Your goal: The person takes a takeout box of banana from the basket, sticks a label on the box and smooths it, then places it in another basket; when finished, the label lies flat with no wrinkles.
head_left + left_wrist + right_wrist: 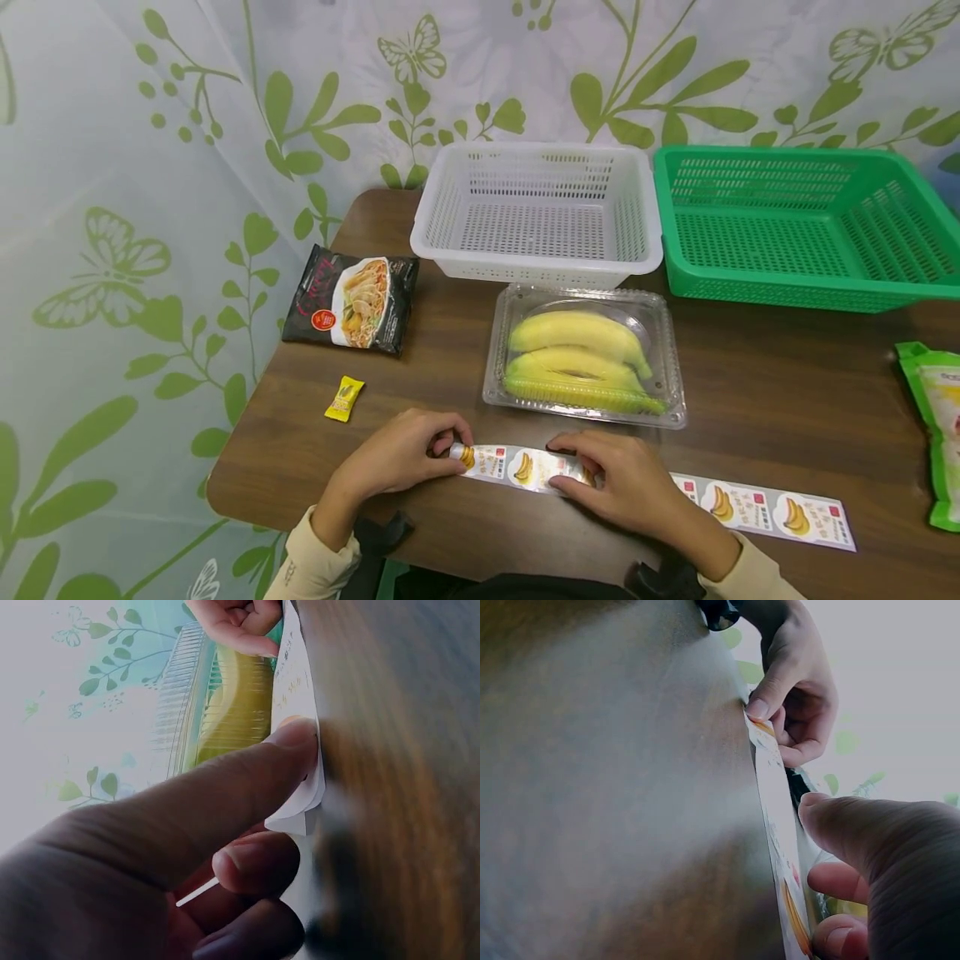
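A long strip of stickers (pixel 529 469) printed with bananas lies along the table's near side, partly covered by my right hand. My left hand (pixel 405 458) pinches the strip's left end between thumb (pixel 285 750) and fingers, where the backing (pixel 300 806) curls over. Over the strip's middle, my right hand (pixel 618 479) has its thumb and fingers spread, the thumb (pixel 825 810) standing off the strip in the right wrist view. Just beyond both hands is a clear plastic box (pixel 667 333) with its lid down, bananas (pixel 570 333) inside.
A black noodle packet (pixel 307 300) and a small yellow sachet (pixel 345 398) lie at left. Behind the box stand a white basket (pixel 536 265) and a green basket (pixel 780 292). A green-edged bag (pixel 937 433) lies at the right edge. Floral cloth (pixel 150 275) hangs behind the table.
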{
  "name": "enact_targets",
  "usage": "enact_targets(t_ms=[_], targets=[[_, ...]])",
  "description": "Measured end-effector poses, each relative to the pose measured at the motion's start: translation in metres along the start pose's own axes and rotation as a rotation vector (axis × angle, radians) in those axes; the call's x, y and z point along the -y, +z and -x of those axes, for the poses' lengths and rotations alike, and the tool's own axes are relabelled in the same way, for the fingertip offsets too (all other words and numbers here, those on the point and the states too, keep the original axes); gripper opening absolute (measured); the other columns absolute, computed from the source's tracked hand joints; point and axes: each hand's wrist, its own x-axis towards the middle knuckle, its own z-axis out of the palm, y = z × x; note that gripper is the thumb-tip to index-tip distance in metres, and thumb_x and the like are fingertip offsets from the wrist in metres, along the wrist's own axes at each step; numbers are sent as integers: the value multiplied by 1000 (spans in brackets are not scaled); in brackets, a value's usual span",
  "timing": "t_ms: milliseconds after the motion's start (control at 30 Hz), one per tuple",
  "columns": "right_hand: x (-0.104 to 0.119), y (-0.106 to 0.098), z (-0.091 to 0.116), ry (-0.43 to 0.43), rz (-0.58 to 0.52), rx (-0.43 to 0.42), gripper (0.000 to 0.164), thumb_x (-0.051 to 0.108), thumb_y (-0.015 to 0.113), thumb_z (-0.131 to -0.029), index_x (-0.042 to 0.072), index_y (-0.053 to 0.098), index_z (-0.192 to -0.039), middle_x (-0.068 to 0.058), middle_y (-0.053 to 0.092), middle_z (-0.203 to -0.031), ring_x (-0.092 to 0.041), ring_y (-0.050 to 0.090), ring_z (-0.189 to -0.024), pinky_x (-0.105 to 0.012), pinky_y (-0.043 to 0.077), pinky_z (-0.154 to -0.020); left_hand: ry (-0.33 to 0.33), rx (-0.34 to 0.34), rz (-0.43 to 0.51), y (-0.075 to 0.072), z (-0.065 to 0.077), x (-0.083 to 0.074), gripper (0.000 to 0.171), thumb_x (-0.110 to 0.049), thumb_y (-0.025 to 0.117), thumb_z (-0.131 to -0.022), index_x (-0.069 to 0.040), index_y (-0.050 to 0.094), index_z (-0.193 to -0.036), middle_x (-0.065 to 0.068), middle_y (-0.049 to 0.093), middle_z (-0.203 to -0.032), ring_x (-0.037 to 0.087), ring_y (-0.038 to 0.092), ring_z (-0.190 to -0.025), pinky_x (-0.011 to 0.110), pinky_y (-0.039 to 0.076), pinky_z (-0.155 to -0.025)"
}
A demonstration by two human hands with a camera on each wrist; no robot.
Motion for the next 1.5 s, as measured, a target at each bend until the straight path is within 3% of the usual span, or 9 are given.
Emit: enact_targets(t_ms=[500,667,833,967,1133,1300,1500], targets=[[-1,-2,-2,4,-26,18,31,40,84,-86,31,73,-114,20,46,-72,4,39,-59,-17,34,-53,104,-40,-14,4,-3,-4,14,-26,82,-90,-26,72,-99,-12,44,-69,0,39,-63,22,34,-63],[0,-2,-1,-12,-31,5,36,41,84,-84,32,72,-117,19,47,-73,4,40,-61,-16,33,-55,169,-76,16,6,-8,-5,10,-25,79,-92,-25,73,-100,-13,45,-70,0,40,-63,21,36,-62],[3,1,-3,-55,-36,5,42,45,85,-83,29,72,-120,19,53,-78,3,44,-64,-17,37,-57,175,-77,41,7,-11,-7,9,-25,79,-93,-23,74,-99,-9,49,-71,2,42,-64,21,34,-60],[4,3,-4,-80,-5,9,44,48,85,-82,28,73,-118,21,56,-84,4,45,-66,-20,40,-59,167,-26,-6,8,-10,-9,22,-30,82,-90,-22,75,-109,-6,57,-81,8,48,-72,24,39,-65],[4,4,-3,-77,-3,5,42,46,86,-81,28,73,-117,21,56,-84,4,45,-65,-20,39,-57,174,2,-111,12,-10,-13,34,-38,84,-87,-23,74,-116,-13,63,-96,7,54,-79,24,46,-71],[4,4,-2,-69,-4,5,42,45,86,-81,28,74,-116,21,54,-82,4,45,-64,-20,39,-58,171,-17,-188,17,-12,-18,33,-41,81,-88,-23,73,-114,-13,65,-102,1,55,-83,22,47,-72],[5,5,-2,-70,-7,-6,40,45,86,-81,28,74,-115,22,55,-83,3,45,-64,-20,39,-57,182,-41,-212,17,-10,-24,25,-38,82,-88,-23,71,-105,-12,63,-97,3,53,-76,22,44,-66]])
